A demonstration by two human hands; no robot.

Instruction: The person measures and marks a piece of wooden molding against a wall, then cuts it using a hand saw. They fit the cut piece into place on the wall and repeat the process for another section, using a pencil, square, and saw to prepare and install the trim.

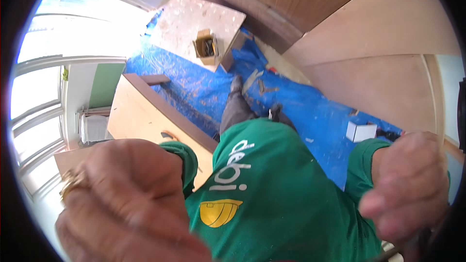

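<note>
up close, the left hand (121, 199) curls its fingers inward, with a gold-coloured piece (71, 185) at its outer edge, worn or held, i cannot tell. the right hand (407, 184) is curled too, but blur hides whether it pinches anything. a white box (360, 132) sits beyond it on blue sheeting (315, 116); an orange-and-dark tool (169, 136) lies on a wooden board (138, 111).

A green shirt (301, 194) carries white lettering (232, 167) and a yellow hard-hat print (219, 213). The trousers (237, 111) are dark grey.
</note>
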